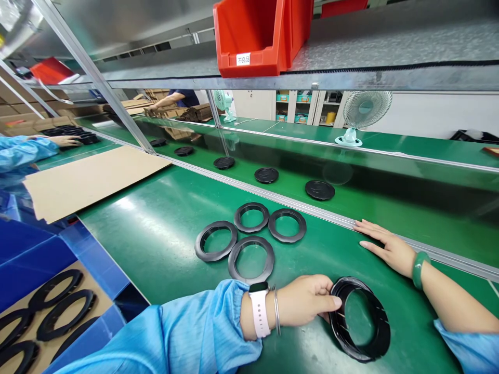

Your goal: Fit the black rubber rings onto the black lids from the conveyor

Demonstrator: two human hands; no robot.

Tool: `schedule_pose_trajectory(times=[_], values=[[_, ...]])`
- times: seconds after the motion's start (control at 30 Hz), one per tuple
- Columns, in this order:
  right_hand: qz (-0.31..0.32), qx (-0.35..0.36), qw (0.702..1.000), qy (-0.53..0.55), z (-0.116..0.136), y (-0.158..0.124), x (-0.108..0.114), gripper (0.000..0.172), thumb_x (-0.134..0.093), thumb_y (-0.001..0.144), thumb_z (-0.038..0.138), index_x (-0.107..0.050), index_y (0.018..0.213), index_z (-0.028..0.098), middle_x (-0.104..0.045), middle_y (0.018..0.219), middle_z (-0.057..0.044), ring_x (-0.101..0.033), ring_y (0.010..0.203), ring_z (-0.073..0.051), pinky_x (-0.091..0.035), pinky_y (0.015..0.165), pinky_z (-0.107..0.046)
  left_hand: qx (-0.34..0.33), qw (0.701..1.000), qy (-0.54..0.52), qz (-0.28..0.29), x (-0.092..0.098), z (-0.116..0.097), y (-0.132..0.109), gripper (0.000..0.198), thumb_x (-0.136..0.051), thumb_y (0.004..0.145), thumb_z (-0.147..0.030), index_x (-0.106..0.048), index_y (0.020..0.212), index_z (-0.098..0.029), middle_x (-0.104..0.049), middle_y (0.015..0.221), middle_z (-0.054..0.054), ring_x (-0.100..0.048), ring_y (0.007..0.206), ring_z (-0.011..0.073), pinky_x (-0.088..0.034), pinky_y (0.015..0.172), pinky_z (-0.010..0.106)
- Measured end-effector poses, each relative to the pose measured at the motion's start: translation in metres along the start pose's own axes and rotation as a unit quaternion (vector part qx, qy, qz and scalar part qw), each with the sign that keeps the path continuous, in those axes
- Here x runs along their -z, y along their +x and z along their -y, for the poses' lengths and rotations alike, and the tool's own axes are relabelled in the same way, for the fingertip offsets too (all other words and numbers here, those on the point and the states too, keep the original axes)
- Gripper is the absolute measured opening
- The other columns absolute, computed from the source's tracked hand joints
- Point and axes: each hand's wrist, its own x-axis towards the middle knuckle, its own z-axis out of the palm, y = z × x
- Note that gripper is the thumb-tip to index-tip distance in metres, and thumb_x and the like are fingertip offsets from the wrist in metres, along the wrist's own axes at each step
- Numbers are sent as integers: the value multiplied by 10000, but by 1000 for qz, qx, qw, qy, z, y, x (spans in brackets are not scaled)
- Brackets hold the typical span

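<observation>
My left hand (307, 300) is closed on the rim of a stack of black plastic rings (360, 322) lying on the green bench near me. My right hand (384, 244) lies flat and open on the green surface beside the metal rail, holding nothing, a green bangle on its wrist. Several single black rings (251, 236) lie in a cluster on the bench just beyond my left arm.
Black round lids (319, 189) ride in a row on the conveyor belt (409, 202) behind the rail. A blue box (42, 311) with more rings sits at lower left, a cardboard sheet (86, 179) beyond it. Another person's hand (64, 140) works at far left. A red bin (257, 36) stands overhead.
</observation>
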Motion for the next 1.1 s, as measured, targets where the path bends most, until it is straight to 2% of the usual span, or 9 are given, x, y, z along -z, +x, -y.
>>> schedule_pose_trajectory(times=[0.43,0.6,0.7,0.83,0.9,1.0,1.03,1.1], values=[[1,-4,1000,3,3,0,1,515,-475,960,616,-567,1358,302,-473,1449,-18,-331,1401,-315,-288,1167,-597,1,1000,7,-1,-1,-3,-1,647,-788,532,-690,-543,819,-165,-615,735,6,-593,690,151,-458,781,380],[3,-6,1000,8,2,2,1,509,-498,953,589,-572,1360,293,-473,1449,-25,-324,1405,-308,-278,1178,-575,-7,1000,18,-7,0,-1,-1,646,-775,545,-698,-543,825,-164,-630,752,23,-625,723,188,-478,768,386],[4,-5,1000,7,8,4,3,483,-508,952,550,-594,1341,279,-488,1435,-36,-339,1399,-298,-278,1181,-557,-15,999,32,-11,0,-4,-3,606,-754,608,-677,-543,845,-160,-650,783,41,-640,763,209,-486,774,381],[-9,-1,1000,-3,29,6,10,416,-546,957,420,-632,1293,192,-522,1395,-101,-383,1374,-306,-298,1161,-551,-22,998,62,16,-4,-13,-10,451,-672,785,-576,-541,880,-155,-675,867,62,-634,838,195,-464,802,327],[-4,-23,999,-26,37,8,12,381,-613,944,346,-627,1297,202,-521,1401,-69,-383,1379,-259,-297,1176,-469,-22,995,94,21,-4,-18,-12,388,-608,854,-540,-557,914,-159,-685,896,61,-630,870,193,-460,822,313],[7,-53,997,-56,40,11,12,382,-694,934,299,-609,1305,263,-490,1435,16,-362,1390,-204,-275,1186,-410,-17,984,176,14,2,-21,-9,397,-539,895,-559,-615,909,-170,-696,941,64,-626,929,212,-454,873,315],[10,-60,996,-64,39,12,13,375,-708,933,291,-611,1295,290,-482,1442,41,-361,1389,-194,-278,1184,-403,-7,983,185,14,4,-20,-7,420,-539,886,-586,-630,918,-177,-700,959,65,-630,956,225,-458,887,321],[7,-75,994,-78,34,13,18,347,-715,937,279,-622,1272,269,-485,1445,11,-389,1369,-220,-299,1170,-441,21,987,161,3,7,-16,-2,483,-597,813,-658,-645,926,-191,-712,935,58,-652,971,254,-483,883,337]])
